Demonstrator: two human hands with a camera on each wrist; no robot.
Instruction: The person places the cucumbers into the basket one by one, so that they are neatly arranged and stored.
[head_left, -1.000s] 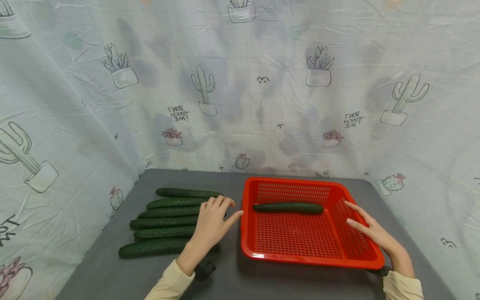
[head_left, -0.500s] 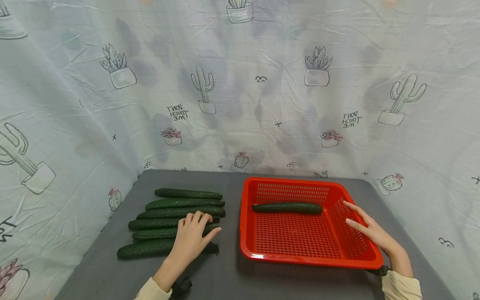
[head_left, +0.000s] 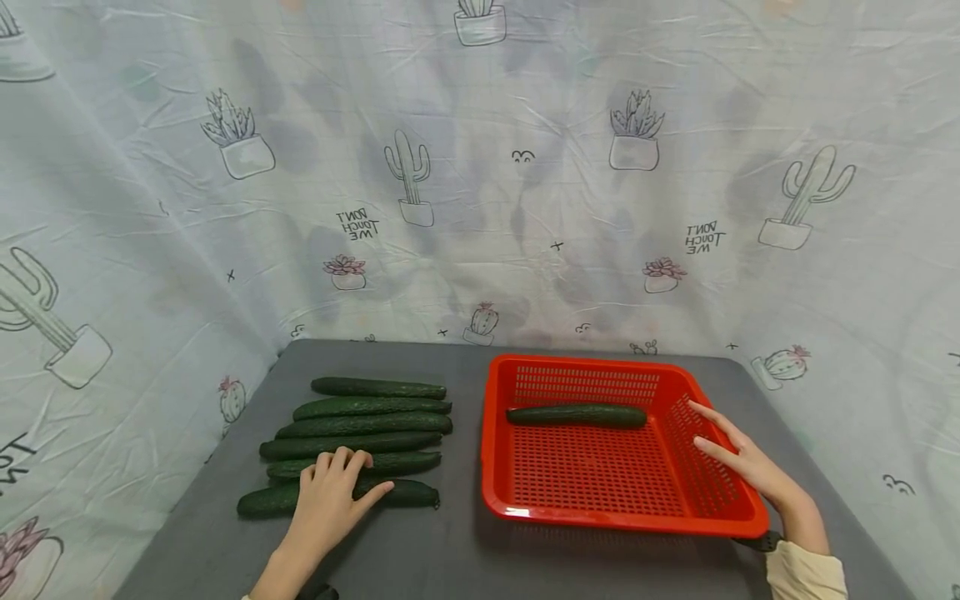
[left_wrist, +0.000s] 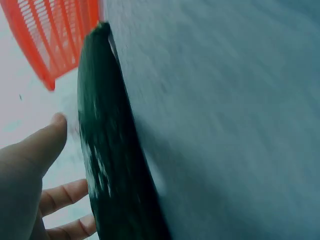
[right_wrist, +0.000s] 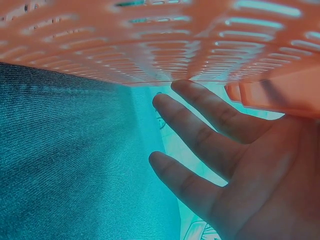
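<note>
My left hand reaches over the nearest cucumber in a row of several dark green ones on the left. Its fingertips lie at the cucumber's far side, and its thumb is spread apart on the right. In the left wrist view, two fingers show beside that cucumber, with a gap at the thumb. My right hand rests at the right rim of a red plastic basket. Its thumb and a finger extend over the rim; in the right wrist view, three fairly straight fingers lie outside the slotted wall.
One cucumber lies inside the basket, toward its back. Other cucumbers, such as the farthest one, lie side by side on the grey table. A cactus-print curtain surrounds the back and sides.
My left hand has moved from beside the basket, back leftward and nearer over the row, down to the nearest cucumber. The right hand and basket have stayed put.
</note>
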